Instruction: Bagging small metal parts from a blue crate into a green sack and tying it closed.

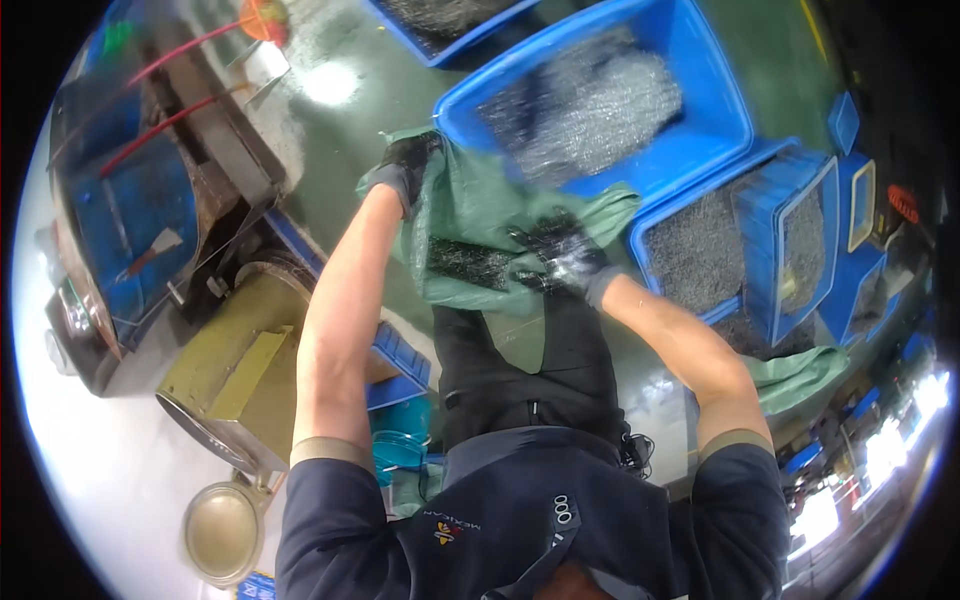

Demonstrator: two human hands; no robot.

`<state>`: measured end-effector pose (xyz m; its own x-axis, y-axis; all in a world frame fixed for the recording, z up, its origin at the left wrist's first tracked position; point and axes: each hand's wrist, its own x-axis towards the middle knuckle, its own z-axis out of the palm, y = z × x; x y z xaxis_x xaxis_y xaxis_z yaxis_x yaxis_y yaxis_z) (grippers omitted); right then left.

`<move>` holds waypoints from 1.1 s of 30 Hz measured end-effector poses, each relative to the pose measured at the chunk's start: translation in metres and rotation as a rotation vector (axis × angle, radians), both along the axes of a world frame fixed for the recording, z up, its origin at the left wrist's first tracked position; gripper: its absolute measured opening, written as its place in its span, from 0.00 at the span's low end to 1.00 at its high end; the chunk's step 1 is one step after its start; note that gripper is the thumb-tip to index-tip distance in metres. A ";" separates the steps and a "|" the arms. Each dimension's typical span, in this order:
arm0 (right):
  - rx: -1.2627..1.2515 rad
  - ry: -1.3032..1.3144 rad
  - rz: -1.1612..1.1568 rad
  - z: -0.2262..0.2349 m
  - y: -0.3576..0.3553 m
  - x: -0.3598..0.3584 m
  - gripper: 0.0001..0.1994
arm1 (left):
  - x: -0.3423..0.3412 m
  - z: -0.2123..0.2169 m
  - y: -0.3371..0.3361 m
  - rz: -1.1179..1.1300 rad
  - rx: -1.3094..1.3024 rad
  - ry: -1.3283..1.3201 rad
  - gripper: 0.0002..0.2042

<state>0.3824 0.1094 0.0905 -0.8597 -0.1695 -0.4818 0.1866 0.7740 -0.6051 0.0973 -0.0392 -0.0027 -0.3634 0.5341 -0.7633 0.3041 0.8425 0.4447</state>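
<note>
A green woven sack [460,200] hangs in front of my legs, partly over the near edge of a large blue bin [705,75]. My left hand [408,168], in a dark glove, is closed on the sack's upper left edge. Dark, shiny small pieces [470,262] show in the lower part of the sack, too fine to name. Gloved and smeared black, my right hand [568,252] is at the sack's right side with fingers spread, slightly blurred. Inside the large bin lies a heap of small grey metallic pieces [610,105].
More blue bins [790,235] with similar grey pieces stand at the right, and another blue bin [450,45] is at the top. A green sack [800,378] lies at the right. On the left are a yellowish metal drum [225,370] and a machine with red rods [160,135].
</note>
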 end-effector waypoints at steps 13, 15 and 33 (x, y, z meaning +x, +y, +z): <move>0.077 -0.340 -0.109 -0.044 0.023 0.104 0.34 | -0.002 -0.071 -0.005 -0.155 0.261 0.030 0.14; 0.096 -0.133 -0.176 -0.099 -0.007 0.139 0.26 | 0.024 -0.055 0.028 0.376 0.278 -0.321 0.15; -0.843 0.074 -0.668 -0.110 -0.023 0.020 0.23 | 0.159 0.084 -0.079 1.539 0.222 -0.710 0.13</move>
